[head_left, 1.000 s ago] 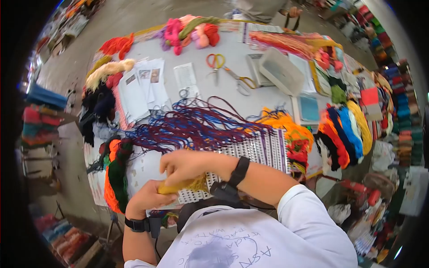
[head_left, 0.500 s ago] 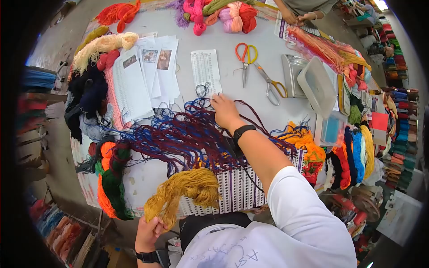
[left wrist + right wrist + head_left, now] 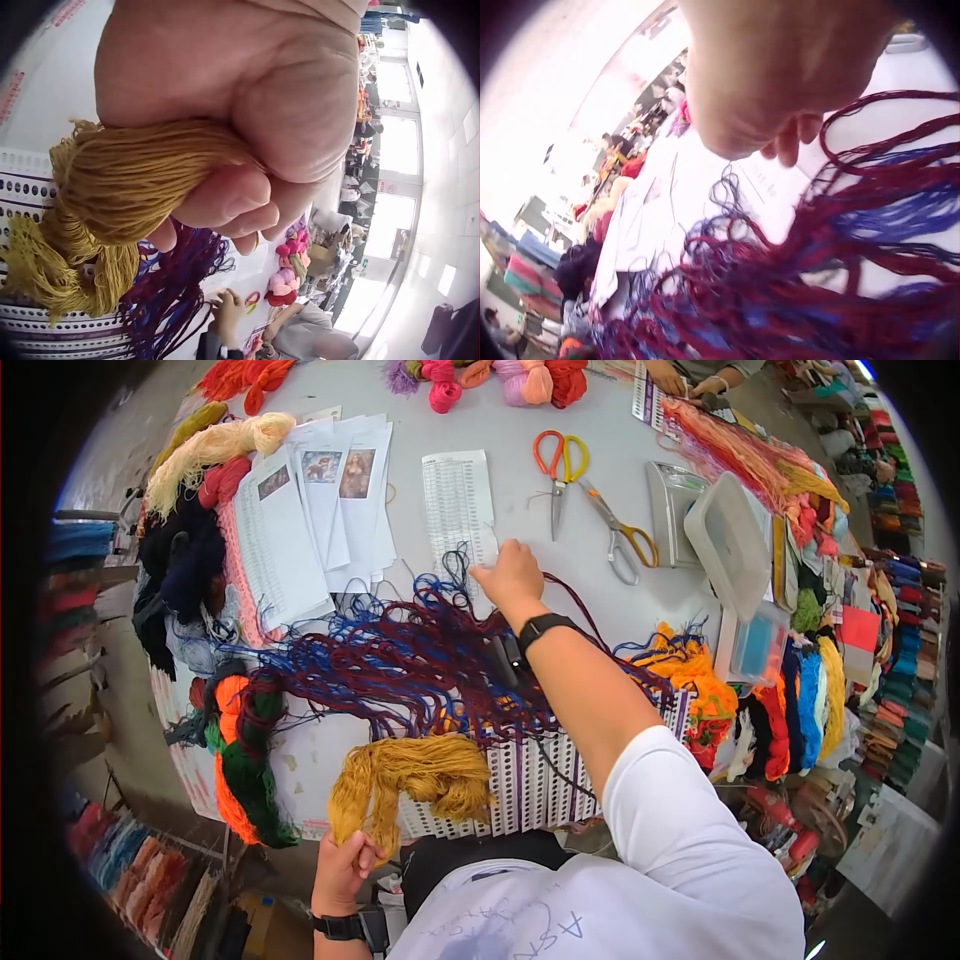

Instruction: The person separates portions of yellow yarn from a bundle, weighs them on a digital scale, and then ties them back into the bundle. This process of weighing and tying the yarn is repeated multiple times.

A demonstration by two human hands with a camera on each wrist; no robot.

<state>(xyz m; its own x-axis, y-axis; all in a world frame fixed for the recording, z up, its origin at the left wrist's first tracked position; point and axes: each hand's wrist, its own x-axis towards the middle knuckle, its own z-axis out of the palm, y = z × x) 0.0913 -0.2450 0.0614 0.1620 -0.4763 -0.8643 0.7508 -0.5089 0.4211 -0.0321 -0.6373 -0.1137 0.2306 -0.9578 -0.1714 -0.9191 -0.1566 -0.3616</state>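
Observation:
My left hand (image 3: 347, 865) grips one end of a mustard-yellow yarn hank (image 3: 415, 780). In the left wrist view its fingers curl round the looped end of the hank (image 3: 150, 176). The rest of the hank lies over a white perforated card (image 3: 530, 780) at the front edge. My right hand (image 3: 515, 580) reaches past a spread of maroon and blue threads (image 3: 420, 660) and pinches the near right corner of a narrow printed sheet (image 3: 457, 495). In the right wrist view the fingers (image 3: 787, 146) bend down onto the paper; the thumb is hidden there.
Two pairs of scissors (image 3: 556, 480) lie beyond the right hand, near a clear plastic box (image 3: 728, 545). Picture sheets (image 3: 310, 510) fan out at left. Hanks of yarn (image 3: 240, 750) line the table's sides. Another person's hands (image 3: 690, 382) are at the far right.
Both hands were together at the mustard hank; the right then reached forward to the printed sheet and its fingers have drawn in. The left still holds the hank, now lower at the front edge.

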